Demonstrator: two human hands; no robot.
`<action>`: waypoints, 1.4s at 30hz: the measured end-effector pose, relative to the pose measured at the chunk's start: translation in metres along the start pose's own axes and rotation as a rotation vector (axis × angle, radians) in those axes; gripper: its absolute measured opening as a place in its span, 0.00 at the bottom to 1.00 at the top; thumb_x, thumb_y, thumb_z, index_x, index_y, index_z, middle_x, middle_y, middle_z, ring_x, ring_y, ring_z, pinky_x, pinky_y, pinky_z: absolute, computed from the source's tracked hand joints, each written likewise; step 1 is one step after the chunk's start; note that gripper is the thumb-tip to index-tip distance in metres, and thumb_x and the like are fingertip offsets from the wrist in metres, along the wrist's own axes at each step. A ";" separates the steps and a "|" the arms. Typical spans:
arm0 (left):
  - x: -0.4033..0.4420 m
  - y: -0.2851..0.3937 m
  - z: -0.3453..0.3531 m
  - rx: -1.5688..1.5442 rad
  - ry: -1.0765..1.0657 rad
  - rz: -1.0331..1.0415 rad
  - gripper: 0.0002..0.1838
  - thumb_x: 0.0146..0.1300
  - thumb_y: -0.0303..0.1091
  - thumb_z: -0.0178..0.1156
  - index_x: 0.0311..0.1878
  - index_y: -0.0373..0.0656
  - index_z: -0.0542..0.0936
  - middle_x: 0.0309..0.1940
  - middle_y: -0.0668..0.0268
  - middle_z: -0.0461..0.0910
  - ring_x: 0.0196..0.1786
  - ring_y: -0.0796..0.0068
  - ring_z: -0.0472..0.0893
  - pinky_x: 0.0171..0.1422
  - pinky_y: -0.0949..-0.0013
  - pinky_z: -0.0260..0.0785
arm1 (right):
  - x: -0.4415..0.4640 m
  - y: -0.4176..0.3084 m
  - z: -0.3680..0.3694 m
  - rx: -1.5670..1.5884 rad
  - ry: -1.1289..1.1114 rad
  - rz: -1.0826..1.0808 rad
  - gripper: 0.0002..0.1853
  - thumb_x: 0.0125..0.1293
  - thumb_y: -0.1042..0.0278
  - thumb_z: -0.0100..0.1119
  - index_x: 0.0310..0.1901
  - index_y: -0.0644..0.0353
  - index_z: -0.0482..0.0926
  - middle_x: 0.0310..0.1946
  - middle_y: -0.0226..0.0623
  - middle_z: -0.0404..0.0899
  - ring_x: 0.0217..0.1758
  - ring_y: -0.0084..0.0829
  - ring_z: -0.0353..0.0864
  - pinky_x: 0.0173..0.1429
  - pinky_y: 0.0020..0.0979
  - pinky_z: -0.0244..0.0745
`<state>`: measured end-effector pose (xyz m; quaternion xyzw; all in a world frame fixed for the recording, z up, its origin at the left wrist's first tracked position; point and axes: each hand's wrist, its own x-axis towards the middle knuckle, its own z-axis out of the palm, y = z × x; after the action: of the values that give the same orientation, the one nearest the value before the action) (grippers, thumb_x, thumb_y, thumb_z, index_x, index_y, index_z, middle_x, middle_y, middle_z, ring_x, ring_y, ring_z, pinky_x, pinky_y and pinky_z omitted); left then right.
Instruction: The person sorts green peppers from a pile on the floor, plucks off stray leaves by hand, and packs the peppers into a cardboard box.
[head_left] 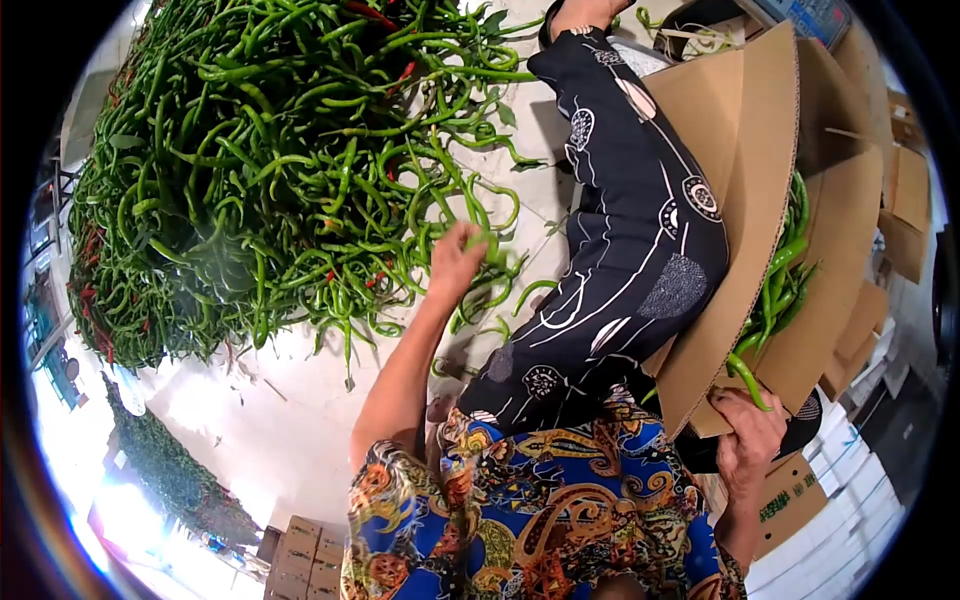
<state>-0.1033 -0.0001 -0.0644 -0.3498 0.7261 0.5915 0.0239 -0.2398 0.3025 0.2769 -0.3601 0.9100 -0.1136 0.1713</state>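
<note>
My left hand (460,258) is at the right edge of a big heap of long green chili peppers (270,150). Its fingers are curled and a little blurred, with green chili pepper (492,248) showing at the fingertips; how many it holds I cannot tell. On the other side, my right hand (752,440) grips the near edge of an open cardboard box (735,200). Inside the box lies a bunch of green chili peppers (785,280). One green chili pepper (747,380) hangs over the box edge, its tip against my right fingers.
My leg in patterned black trousers (640,230) lies between heap and box. A few red peppers show in the heap. Another pepper heap (170,460) lies at lower left, near stacked cartons (305,560). White boxes (835,500) stand at lower right, a blue device (815,20) at top right.
</note>
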 end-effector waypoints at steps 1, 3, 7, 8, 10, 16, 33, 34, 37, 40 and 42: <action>-0.024 -0.013 0.001 0.147 -0.004 0.026 0.12 0.55 0.29 0.62 0.43 0.38 0.77 0.30 0.52 0.80 0.35 0.57 0.81 0.41 0.58 0.73 | 0.001 0.001 0.000 0.001 -0.004 -0.009 0.20 0.37 0.84 0.55 0.37 0.63 0.81 0.36 0.40 0.83 0.37 0.42 0.77 0.43 0.38 0.69; -0.065 -0.052 0.014 0.430 -0.003 0.073 0.18 0.51 0.28 0.67 0.46 0.38 0.75 0.35 0.50 0.77 0.37 0.49 0.79 0.43 0.55 0.74 | 0.002 0.001 0.000 -0.004 -0.009 -0.012 0.20 0.37 0.84 0.55 0.37 0.63 0.81 0.36 0.40 0.83 0.37 0.42 0.77 0.43 0.38 0.69; -0.091 -0.054 0.037 0.687 -0.061 -0.161 0.30 0.46 0.28 0.73 0.53 0.43 0.69 0.46 0.51 0.70 0.51 0.46 0.74 0.47 0.50 0.74 | 0.001 -0.004 -0.001 -0.049 -0.021 0.004 0.20 0.38 0.84 0.55 0.38 0.63 0.81 0.37 0.41 0.83 0.39 0.43 0.77 0.44 0.39 0.69; -0.093 -0.055 0.041 0.726 -0.037 -0.158 0.31 0.46 0.28 0.73 0.53 0.44 0.68 0.46 0.52 0.69 0.53 0.46 0.73 0.48 0.49 0.74 | 0.000 -0.006 -0.001 -0.064 -0.025 0.003 0.20 0.38 0.84 0.55 0.38 0.64 0.81 0.37 0.41 0.83 0.39 0.43 0.78 0.44 0.39 0.69; -0.089 -0.059 0.042 0.820 0.022 0.017 0.26 0.42 0.26 0.72 0.45 0.44 0.72 0.44 0.56 0.70 0.50 0.51 0.73 0.48 0.50 0.70 | 0.000 -0.006 0.000 -0.048 -0.026 0.003 0.19 0.38 0.84 0.54 0.37 0.64 0.81 0.37 0.41 0.83 0.40 0.44 0.78 0.45 0.39 0.70; -0.098 -0.062 0.033 0.849 -0.056 0.135 0.26 0.43 0.30 0.72 0.48 0.46 0.74 0.42 0.59 0.71 0.49 0.55 0.73 0.51 0.54 0.64 | 0.001 -0.006 0.003 -0.053 -0.005 -0.010 0.18 0.37 0.85 0.54 0.36 0.65 0.81 0.36 0.42 0.83 0.40 0.45 0.79 0.47 0.40 0.71; -0.032 -0.027 -0.023 0.473 0.588 0.156 0.27 0.48 0.25 0.65 0.55 0.34 0.72 0.46 0.44 0.72 0.48 0.42 0.73 0.53 0.51 0.67 | 0.004 -0.011 0.006 -0.058 0.015 -0.003 0.19 0.36 0.86 0.53 0.36 0.63 0.80 0.35 0.41 0.82 0.36 0.42 0.79 0.47 0.40 0.71; -0.020 -0.047 -0.022 0.508 0.625 0.088 0.29 0.48 0.28 0.66 0.56 0.36 0.73 0.46 0.45 0.73 0.49 0.43 0.73 0.54 0.51 0.68 | 0.005 -0.011 0.005 -0.056 0.019 -0.009 0.19 0.36 0.86 0.53 0.36 0.63 0.80 0.35 0.41 0.82 0.36 0.42 0.79 0.47 0.40 0.71; -0.002 -0.048 -0.026 0.551 0.437 -0.146 0.27 0.48 0.32 0.67 0.54 0.38 0.77 0.45 0.47 0.77 0.48 0.46 0.77 0.54 0.52 0.70 | 0.003 -0.010 0.004 -0.058 0.012 -0.019 0.20 0.36 0.86 0.54 0.36 0.63 0.80 0.36 0.40 0.82 0.36 0.42 0.79 0.47 0.40 0.70; 0.004 -0.045 -0.038 0.517 0.492 -0.144 0.24 0.48 0.35 0.69 0.50 0.37 0.80 0.42 0.49 0.81 0.46 0.49 0.81 0.53 0.54 0.72 | 0.002 -0.010 0.006 -0.060 0.015 -0.013 0.20 0.36 0.85 0.54 0.37 0.62 0.80 0.36 0.40 0.83 0.36 0.42 0.79 0.47 0.40 0.70; -0.005 -0.050 -0.059 0.413 0.518 -0.009 0.23 0.50 0.33 0.68 0.50 0.35 0.79 0.42 0.52 0.82 0.44 0.58 0.82 0.53 0.60 0.73 | 0.000 -0.011 0.004 -0.065 0.018 -0.001 0.20 0.36 0.85 0.54 0.37 0.62 0.80 0.36 0.40 0.83 0.36 0.42 0.79 0.47 0.40 0.70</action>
<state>-0.0504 -0.0519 -0.0865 -0.4798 0.8109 0.3231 -0.0886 -0.2313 0.2946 0.2769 -0.3648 0.9145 -0.0870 0.1515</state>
